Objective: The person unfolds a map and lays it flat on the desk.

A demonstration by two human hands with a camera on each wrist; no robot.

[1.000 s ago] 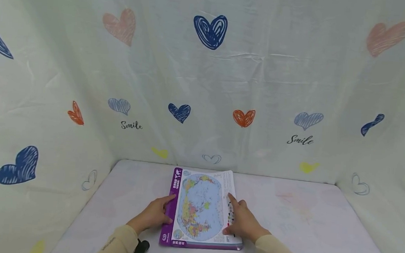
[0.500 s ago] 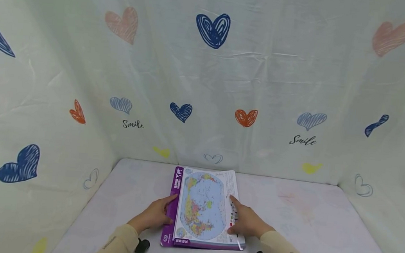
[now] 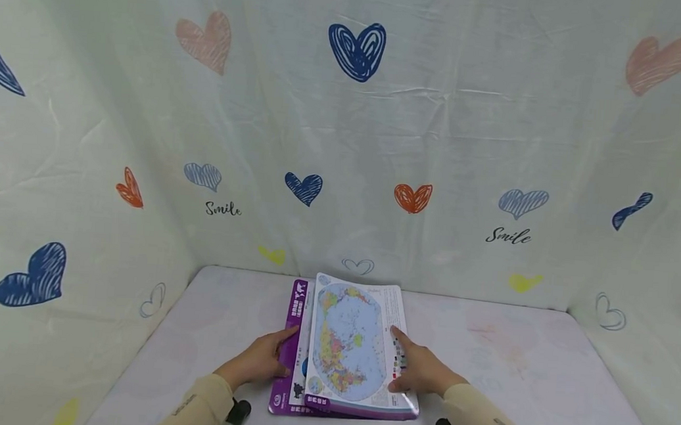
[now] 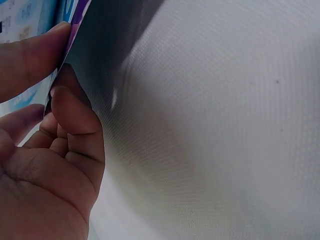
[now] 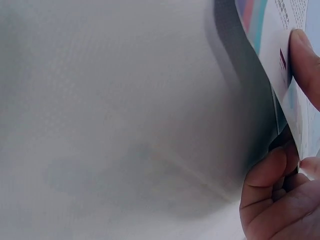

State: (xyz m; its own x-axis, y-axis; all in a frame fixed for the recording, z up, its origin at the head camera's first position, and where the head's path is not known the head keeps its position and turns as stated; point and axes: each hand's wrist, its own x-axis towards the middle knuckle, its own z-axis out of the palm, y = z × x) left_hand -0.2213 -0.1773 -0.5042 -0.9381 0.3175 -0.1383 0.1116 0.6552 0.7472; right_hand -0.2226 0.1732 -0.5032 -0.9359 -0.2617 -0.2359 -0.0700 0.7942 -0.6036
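A glossy world map sheet [image 3: 349, 345] lies over a purple-bordered sheet [image 3: 286, 360] on the white table. My left hand [image 3: 255, 361] grips the lower sheet's purple left edge; in the left wrist view its thumb is on top with curled fingers underneath. My right hand [image 3: 421, 371] pinches the upper map sheet by its right edge. In the right wrist view, that map sheet [image 5: 272, 60] bends upward between thumb and fingers, with a dark gap below it. Most of the lower sheet is hidden, apart from a strip at the left with small pictures.
The white table [image 3: 502, 362] extends to both sides of the sheets. A pale curtain [image 3: 345, 140] printed with hearts and "Smile" stands behind the table and along its sides. Black wrist devices [image 3: 239, 414] show below both sleeves.
The upper map sheet has slid right and slightly away with my right hand, uncovering a strip of the lower sheet. My left hand has stayed at the purple edge.
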